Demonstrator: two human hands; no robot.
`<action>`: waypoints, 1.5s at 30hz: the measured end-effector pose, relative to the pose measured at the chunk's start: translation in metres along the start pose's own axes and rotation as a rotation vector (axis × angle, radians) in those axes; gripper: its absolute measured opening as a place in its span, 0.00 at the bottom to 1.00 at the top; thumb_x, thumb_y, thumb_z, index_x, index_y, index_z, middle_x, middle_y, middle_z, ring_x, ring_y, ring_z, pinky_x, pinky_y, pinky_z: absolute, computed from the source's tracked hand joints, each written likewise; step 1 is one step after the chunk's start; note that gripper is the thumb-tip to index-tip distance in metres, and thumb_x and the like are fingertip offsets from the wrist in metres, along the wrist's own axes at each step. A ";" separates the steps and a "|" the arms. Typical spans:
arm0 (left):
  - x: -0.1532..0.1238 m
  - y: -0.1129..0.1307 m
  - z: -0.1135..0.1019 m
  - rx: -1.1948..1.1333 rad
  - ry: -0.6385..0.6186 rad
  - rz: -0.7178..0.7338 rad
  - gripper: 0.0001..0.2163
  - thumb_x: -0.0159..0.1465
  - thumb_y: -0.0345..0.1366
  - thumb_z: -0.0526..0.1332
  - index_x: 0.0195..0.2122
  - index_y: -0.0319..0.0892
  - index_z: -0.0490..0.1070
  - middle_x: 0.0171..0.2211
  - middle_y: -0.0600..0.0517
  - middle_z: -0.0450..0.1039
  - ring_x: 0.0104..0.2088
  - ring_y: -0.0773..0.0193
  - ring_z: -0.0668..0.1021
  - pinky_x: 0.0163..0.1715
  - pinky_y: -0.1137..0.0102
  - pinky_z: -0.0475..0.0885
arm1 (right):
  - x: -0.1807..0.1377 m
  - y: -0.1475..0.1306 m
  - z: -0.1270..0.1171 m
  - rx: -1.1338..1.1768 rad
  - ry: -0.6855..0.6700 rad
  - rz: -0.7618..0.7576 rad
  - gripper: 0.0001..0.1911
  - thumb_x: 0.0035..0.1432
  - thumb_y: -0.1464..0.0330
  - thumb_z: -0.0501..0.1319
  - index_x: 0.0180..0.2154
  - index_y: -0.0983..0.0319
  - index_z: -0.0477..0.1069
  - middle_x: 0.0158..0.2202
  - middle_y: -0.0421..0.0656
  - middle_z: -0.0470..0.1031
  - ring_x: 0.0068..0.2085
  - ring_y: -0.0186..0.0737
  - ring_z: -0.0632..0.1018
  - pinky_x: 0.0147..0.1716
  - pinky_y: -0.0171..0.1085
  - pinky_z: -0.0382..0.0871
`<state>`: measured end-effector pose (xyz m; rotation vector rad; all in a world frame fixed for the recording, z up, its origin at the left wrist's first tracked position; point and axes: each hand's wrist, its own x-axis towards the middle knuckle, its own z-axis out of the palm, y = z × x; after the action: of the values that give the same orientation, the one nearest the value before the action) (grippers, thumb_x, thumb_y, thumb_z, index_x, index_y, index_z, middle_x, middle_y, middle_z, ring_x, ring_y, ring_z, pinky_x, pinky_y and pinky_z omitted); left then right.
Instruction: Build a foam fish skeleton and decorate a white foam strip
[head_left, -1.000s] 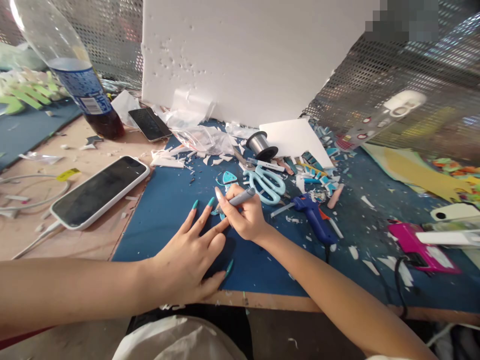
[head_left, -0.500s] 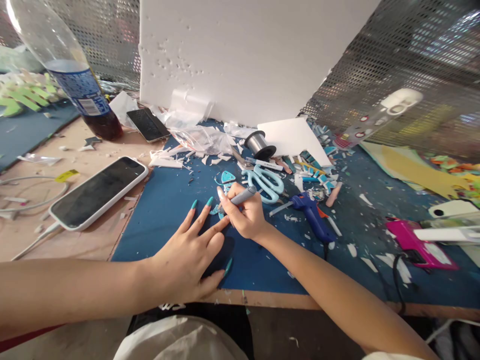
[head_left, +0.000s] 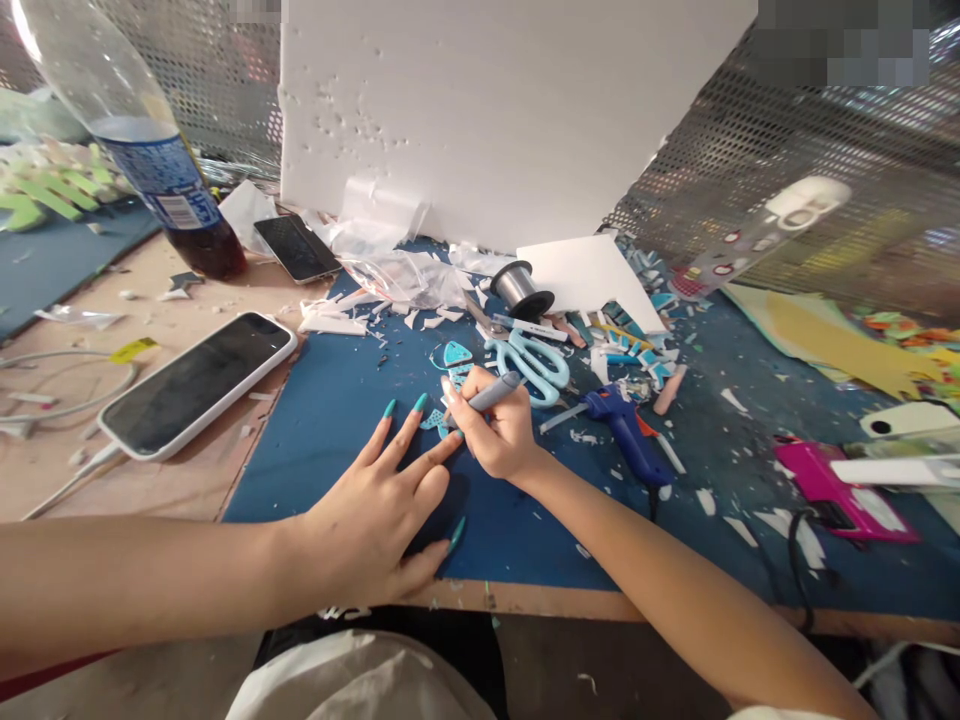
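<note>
Right hand: fingers clamped on one grey pen, tip angled down toward the table's left, at a blue patterned cut-out. Whether the tip touches it: cannot tell, fingers in the way. Left hand: palm down, fingers spread apart, gripping nothing, thumb toward the table's front edge. Cut-out lies on the blue mat on the table, just right of the left hand's fingertips; index fingertip at its near side, contact unclear. Right fingers just right of it, partly covering it.

Counts. Blue parts by the hands: three visible, that one plus a rounded triangular piece and a small strip partly behind the right fingers; joined or separate, cannot tell. Scissors: one light-blue pair, just beyond the right hand. Wire spool: one, farther toward the table's back edge. Glue gun: one, dark blue, right of the right hand. Phones: two, a white-cased one on the table's left side and a dark one nearer the back edge. Drink bottle: one, back left corner. Pink device: one, near the front right corner. White scraps: many, uncounted.
</note>
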<state>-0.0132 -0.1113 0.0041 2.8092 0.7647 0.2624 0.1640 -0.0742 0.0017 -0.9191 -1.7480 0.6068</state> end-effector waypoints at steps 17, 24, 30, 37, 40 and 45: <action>-0.001 0.000 -0.002 -0.028 0.013 -0.004 0.13 0.61 0.43 0.57 0.38 0.37 0.69 0.63 0.41 0.58 0.63 0.29 0.55 0.56 0.37 0.57 | -0.001 -0.004 0.000 0.051 -0.001 0.047 0.19 0.60 0.72 0.56 0.19 0.61 0.53 0.17 0.33 0.55 0.17 0.27 0.63 0.20 0.32 0.59; 0.000 0.001 -0.001 -0.026 0.001 -0.005 0.14 0.61 0.44 0.57 0.39 0.36 0.69 0.62 0.41 0.58 0.63 0.29 0.54 0.56 0.37 0.58 | 0.000 -0.002 0.000 0.055 -0.028 0.027 0.19 0.60 0.73 0.56 0.19 0.61 0.53 0.18 0.34 0.55 0.18 0.27 0.63 0.21 0.32 0.58; 0.001 0.001 -0.002 -0.017 0.011 -0.003 0.14 0.61 0.44 0.56 0.39 0.36 0.69 0.63 0.42 0.58 0.62 0.29 0.55 0.56 0.38 0.59 | -0.001 -0.002 0.000 0.000 -0.037 0.044 0.19 0.61 0.70 0.55 0.19 0.60 0.53 0.18 0.34 0.57 0.18 0.28 0.64 0.21 0.33 0.60; 0.000 0.000 -0.003 -0.031 -0.007 0.006 0.14 0.61 0.43 0.57 0.39 0.36 0.69 0.63 0.41 0.57 0.63 0.28 0.54 0.55 0.36 0.58 | -0.003 -0.002 -0.002 0.042 0.019 0.076 0.19 0.61 0.69 0.56 0.19 0.60 0.54 0.16 0.34 0.55 0.17 0.28 0.64 0.20 0.33 0.62; 0.000 0.000 -0.003 -0.043 0.003 0.005 0.14 0.61 0.43 0.58 0.39 0.36 0.69 0.62 0.41 0.58 0.63 0.29 0.53 0.56 0.37 0.58 | -0.003 -0.003 -0.001 0.033 0.012 0.084 0.20 0.61 0.68 0.56 0.18 0.60 0.54 0.16 0.34 0.57 0.17 0.29 0.65 0.20 0.33 0.63; 0.000 0.000 -0.003 -0.029 -0.005 0.003 0.15 0.61 0.44 0.57 0.39 0.36 0.69 0.62 0.41 0.59 0.63 0.29 0.54 0.57 0.38 0.58 | -0.002 -0.004 0.000 0.051 0.001 0.085 0.20 0.61 0.68 0.56 0.18 0.60 0.55 0.16 0.33 0.56 0.17 0.29 0.65 0.21 0.33 0.65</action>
<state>-0.0135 -0.1108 0.0071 2.7831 0.7502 0.2638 0.1635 -0.0779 0.0034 -0.9612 -1.6913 0.7028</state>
